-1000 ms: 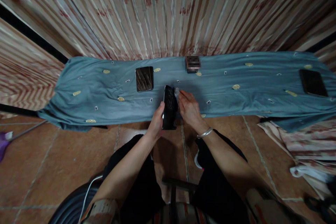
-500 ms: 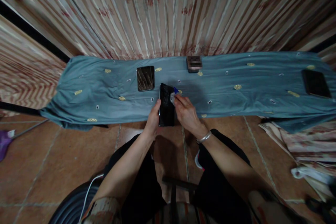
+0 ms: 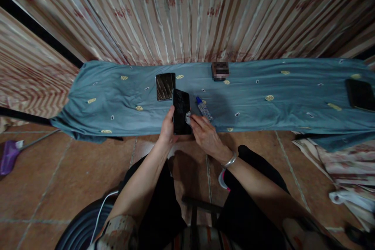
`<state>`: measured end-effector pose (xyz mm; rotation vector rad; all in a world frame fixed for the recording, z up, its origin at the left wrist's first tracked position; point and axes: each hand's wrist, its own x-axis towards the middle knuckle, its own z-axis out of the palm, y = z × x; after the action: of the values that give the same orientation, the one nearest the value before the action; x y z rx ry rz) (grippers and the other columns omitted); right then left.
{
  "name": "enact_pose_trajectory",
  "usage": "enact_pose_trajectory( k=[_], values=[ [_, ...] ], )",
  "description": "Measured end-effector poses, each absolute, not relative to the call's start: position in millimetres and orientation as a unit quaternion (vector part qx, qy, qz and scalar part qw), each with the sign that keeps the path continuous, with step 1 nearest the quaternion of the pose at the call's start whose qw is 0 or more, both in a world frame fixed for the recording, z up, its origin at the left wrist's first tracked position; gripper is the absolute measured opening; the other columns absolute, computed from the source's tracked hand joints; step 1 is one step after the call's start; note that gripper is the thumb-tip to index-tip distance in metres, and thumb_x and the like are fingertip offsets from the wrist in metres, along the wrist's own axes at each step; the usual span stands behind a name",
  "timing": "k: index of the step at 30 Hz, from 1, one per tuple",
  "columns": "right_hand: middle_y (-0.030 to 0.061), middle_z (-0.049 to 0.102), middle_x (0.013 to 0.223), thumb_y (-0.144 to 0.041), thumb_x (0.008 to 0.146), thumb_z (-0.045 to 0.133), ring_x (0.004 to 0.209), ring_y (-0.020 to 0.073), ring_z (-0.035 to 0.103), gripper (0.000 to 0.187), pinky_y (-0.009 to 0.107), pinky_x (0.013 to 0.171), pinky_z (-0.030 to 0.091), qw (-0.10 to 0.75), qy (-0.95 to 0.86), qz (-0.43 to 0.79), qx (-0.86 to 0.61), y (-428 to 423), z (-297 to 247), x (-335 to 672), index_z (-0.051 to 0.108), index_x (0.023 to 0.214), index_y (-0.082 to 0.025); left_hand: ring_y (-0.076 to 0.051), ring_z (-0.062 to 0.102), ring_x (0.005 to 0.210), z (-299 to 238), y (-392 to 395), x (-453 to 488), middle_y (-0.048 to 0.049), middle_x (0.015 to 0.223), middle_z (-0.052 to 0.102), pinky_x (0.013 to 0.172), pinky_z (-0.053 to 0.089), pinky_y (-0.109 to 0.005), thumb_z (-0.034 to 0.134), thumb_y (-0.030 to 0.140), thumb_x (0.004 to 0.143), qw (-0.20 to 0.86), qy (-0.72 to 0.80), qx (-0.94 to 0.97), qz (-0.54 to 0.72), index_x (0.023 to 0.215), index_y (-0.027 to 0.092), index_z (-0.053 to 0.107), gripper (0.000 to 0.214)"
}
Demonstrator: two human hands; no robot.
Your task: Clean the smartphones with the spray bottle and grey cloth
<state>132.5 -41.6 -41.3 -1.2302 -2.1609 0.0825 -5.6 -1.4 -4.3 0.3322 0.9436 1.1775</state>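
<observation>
A black smartphone (image 3: 181,105) is tilted up over the near edge of the cloth-covered table. My left hand (image 3: 167,127) grips its left side, thumb along the edge and fingers underneath. My right hand (image 3: 205,134) pinches a small white crumpled tissue (image 3: 188,118) and presses it on the right part of the screen. Beyond the right fingers a clear bottle with a blue cap (image 3: 204,108) lies on the cloth, its lower end close to the hand. Just past the phone, to the left, rests a dark flat device with a glossy screen (image 3: 165,86).
The long table wears a blue cloth (image 3: 249,105) with yellow prints. A small blurred box (image 3: 220,71) sits near the back edge, and a dark flat device (image 3: 360,93) at the far right. Behind hangs a patterned curtain (image 3: 187,15). A purple dustpan-like object (image 3: 10,157) lies on the floor.
The phone and my left hand have shifted slightly left and up. My right hand has slid the tissue lower on the screen, and the bottle, mostly hidden before, now shows.
</observation>
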Motion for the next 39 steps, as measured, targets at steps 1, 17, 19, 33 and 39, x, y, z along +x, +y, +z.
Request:
enact_pose_trajectory(
  k=[1,17,19,33,39],
  values=[
    [0.0165,0.064,0.126,-0.008,0.095,0.039,0.11,0.0261,0.06,0.041,0.045,0.1,0.053,0.318,-0.825,0.032,-0.466,-43.4,-41.3,131.8,0.061,0.129,-0.012,-0.024,0.072,0.098,-3.8,-0.6,-6.3,-0.0118,0.096,0.078,0.094,0.053,-0.034,0.057,0.046,0.087,0.714,0.427,0.152,0.534,0.104,0.009,0.072,0.043],
    [0.0162,0.064,0.123,-0.005,0.096,0.037,0.108,0.0239,0.061,0.047,0.042,0.097,0.055,0.345,-0.85,0.043,-0.395,-65.0,-38.1,122.0,0.052,0.14,-0.014,-0.02,0.074,0.089,-0.6,7.2,-9.5,-0.0114,0.088,0.078,0.089,0.055,-0.03,0.039,0.043,0.097,0.704,0.434,0.153,0.541,0.101,0.008,0.071,0.048],
    [0.0159,0.064,0.124,-0.005,0.096,0.037,0.109,0.0239,0.061,0.048,0.042,0.097,0.055,0.348,-0.851,0.048,-0.391,-64.3,-36.8,122.1,0.051,0.141,-0.014,-0.019,0.074,0.089,-2.3,5.7,-7.8,-0.0109,0.088,0.078,0.089,0.055,-0.029,0.039,0.044,0.097,0.705,0.437,0.159,0.536,0.099,0.009,0.072,0.048],
    [0.016,0.063,0.129,-0.009,0.097,0.039,0.116,0.0253,0.059,0.043,0.044,0.105,0.051,0.345,-0.831,0.043,-0.434,-45.6,-36.0,131.2,0.058,0.136,-0.014,-0.021,0.071,0.099,-9.9,-7.9,5.1,-0.0098,0.089,0.076,0.091,0.054,-0.031,0.046,0.052,0.092,0.754,0.42,0.157,0.48,0.098,0.011,0.073,0.05],
    [0.014,0.063,0.129,-0.011,0.097,0.039,0.117,0.0254,0.059,0.043,0.045,0.105,0.051,0.357,-0.817,0.042,-0.45,-36.4,-35.5,136.0,0.06,0.134,-0.018,-0.021,0.068,0.106,-8.4,-13.2,11.0,-0.0087,0.098,0.076,0.098,0.05,-0.033,0.051,0.042,0.093,0.751,0.419,0.129,0.494,0.106,0.01,0.071,0.04]
  ],
)
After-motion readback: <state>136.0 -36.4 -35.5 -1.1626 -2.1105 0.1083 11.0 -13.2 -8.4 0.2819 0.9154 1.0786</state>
